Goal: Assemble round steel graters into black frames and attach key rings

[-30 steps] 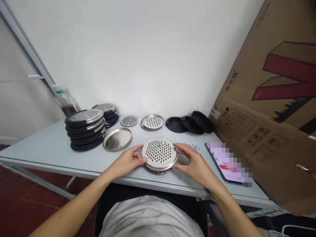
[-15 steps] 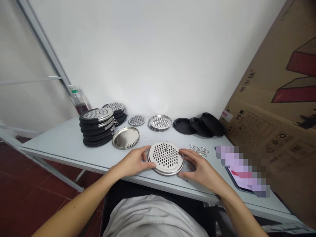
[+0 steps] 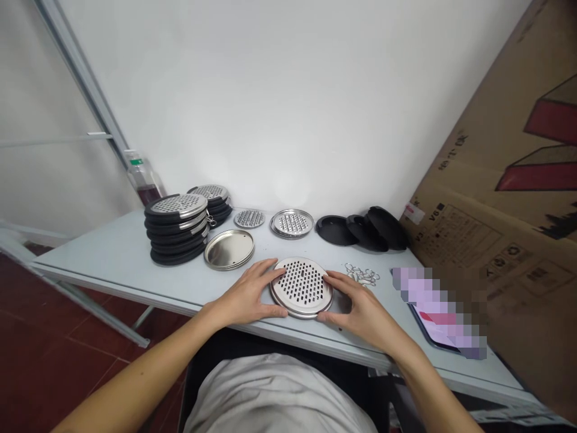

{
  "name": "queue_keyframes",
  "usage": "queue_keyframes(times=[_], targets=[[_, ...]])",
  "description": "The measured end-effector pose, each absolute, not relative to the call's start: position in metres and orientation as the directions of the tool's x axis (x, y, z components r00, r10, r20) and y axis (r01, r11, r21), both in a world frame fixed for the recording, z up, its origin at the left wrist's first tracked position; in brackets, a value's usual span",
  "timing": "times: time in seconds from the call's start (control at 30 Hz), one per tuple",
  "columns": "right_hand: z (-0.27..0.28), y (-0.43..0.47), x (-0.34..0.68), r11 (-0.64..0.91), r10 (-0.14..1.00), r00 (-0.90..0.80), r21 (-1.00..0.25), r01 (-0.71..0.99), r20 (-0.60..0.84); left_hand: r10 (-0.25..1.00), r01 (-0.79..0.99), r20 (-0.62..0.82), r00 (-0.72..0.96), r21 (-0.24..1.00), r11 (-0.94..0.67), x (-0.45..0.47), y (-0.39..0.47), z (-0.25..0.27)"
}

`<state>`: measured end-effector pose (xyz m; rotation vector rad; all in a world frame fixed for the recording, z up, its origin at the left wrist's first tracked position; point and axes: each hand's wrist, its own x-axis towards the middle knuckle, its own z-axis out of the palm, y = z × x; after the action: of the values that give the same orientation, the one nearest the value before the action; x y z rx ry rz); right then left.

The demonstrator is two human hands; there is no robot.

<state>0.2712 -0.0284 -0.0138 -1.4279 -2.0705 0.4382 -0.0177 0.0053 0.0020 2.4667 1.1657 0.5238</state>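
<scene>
Perhaps the round, silver, perforated metal disc (image 3: pixel 299 282) could slip on the pale grey surface (image 3: pixel 112 255), if left hand (image 3: pixel 247 296) and right hand (image 3: pixel 359 308), clasping its opposite sides, press unevenly.

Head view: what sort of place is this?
Likely a small workshop: a perforated metal disc at the front, a stack of black-rimmed ones, and a pile of metal rings.

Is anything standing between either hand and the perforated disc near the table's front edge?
Nothing visible: the left hand and right hand both touch the disc at its sides. The rings lie beyond the right hand, apart from the disc.
</scene>
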Motion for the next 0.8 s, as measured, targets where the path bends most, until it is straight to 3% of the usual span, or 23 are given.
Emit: queue_keyframes(times=[0.8], targets=[[-0.0122,-0.0321,0.2677,0.381,0.924,-0.294,-0.593,0.709,0.243,0.716,0.618,0.192,0.671,0.388,-0.684,-0.0153,0.0050,0.0045]])
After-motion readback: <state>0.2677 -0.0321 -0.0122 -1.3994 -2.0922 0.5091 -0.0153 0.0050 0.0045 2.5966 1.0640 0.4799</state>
